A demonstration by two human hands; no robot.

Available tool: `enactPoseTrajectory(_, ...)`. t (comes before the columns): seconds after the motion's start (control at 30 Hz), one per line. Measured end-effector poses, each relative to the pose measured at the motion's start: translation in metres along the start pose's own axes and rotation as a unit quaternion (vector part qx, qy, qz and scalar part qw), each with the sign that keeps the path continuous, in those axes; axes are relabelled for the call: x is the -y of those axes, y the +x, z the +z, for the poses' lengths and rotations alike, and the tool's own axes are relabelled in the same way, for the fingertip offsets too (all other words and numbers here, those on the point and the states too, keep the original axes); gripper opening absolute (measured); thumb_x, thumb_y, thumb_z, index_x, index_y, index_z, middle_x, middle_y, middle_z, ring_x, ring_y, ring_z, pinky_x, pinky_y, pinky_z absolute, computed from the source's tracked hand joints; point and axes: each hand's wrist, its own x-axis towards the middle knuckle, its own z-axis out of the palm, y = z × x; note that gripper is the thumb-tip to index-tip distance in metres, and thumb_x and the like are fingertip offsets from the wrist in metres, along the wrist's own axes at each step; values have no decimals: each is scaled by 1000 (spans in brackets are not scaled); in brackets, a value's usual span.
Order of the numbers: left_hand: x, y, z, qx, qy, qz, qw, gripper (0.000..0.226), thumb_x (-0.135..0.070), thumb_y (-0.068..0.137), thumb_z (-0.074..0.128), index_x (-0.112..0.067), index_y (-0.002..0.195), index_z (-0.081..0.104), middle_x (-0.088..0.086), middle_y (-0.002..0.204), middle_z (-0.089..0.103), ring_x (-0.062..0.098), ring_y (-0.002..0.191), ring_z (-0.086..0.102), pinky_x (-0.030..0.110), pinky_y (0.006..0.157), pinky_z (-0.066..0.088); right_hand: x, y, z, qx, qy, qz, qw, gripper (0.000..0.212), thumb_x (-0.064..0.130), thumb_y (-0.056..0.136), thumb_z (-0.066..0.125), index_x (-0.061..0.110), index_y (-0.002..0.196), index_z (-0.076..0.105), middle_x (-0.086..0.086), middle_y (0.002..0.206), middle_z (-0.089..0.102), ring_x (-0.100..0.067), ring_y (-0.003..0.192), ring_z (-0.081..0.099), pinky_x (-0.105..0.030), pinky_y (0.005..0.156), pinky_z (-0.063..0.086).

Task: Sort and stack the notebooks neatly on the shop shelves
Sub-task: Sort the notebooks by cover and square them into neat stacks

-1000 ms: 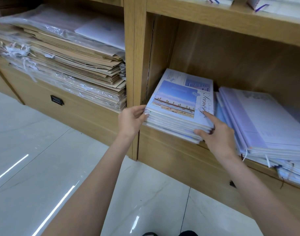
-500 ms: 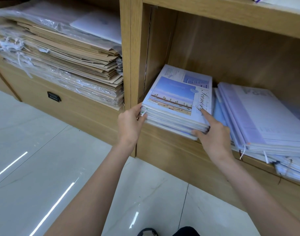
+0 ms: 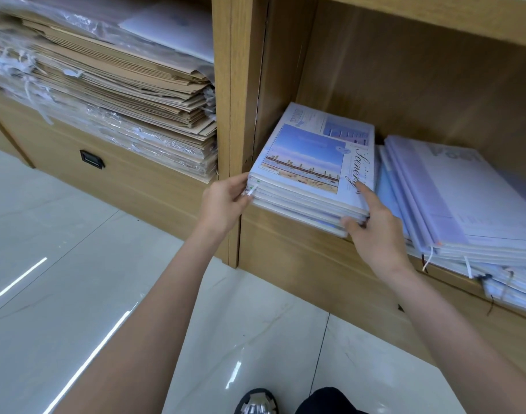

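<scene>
A stack of several notebooks (image 3: pixel 309 162) with a blue seaside cover lies in the lower wooden shelf bay (image 3: pixel 405 85), its front edge past the shelf lip. My left hand (image 3: pixel 226 201) grips the stack's near left corner, fingers curled on its edge. My right hand (image 3: pixel 372 225) holds the near right corner, with the index finger laid on the top cover and the thumb against the lower edges. To the right lies a second, slanted pile of pale lilac notebooks (image 3: pixel 453 198).
The left bay holds a tall pile of brown paper bags (image 3: pixel 115 94), some in clear plastic wrap. A wooden upright (image 3: pixel 229 115) divides the bays. Below is a drawer front with a black handle (image 3: pixel 91 159). Glossy pale floor tiles (image 3: pixel 76 264) lie underfoot.
The stack has slid a little deeper and squarer into the bay. Both hands stay on its near corners. The camera has tilted down slightly.
</scene>
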Motion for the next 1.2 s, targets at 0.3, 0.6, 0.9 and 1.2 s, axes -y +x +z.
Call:
enactPoseTrajectory(0.3,-2,7,3,-61,42,-5,997,41,1,82,66,-4,122,59,9,116,65,2,95,55,-1,76,36,1,-3,2,-12,23,11,1000,58,11,91,59,28,142,37,-1,61,41,-9,58,38,-13,58,28)
enactPoseTrajectory(0.6,0,15,-3,-80,76,-20,994,29,-9,76,74,-8,105,69,4,96,72,5,82,63,16,81,46,0,1,3,-21,20,24,999,58,11,93,56,30,143,36,0,62,37,-10,59,36,-22,70,34)
enactPoseTrajectory(0.9,2,13,-7,-47,79,2,996,25,-5,83,67,-7,107,68,6,99,71,3,84,62,5,75,44,0,-1,6,-18,21,36,999,70,8,86,65,31,144,31,-2,64,42,-11,56,38,-9,54,36)
enactPoseTrajectory(1.2,-6,20,-7,-62,119,-14,991,18,-8,81,70,-7,98,72,8,90,72,8,76,62,18,79,47,3,-1,8,-38,21,43,998,71,2,86,63,28,145,33,-1,65,43,-10,55,37,-9,59,30)
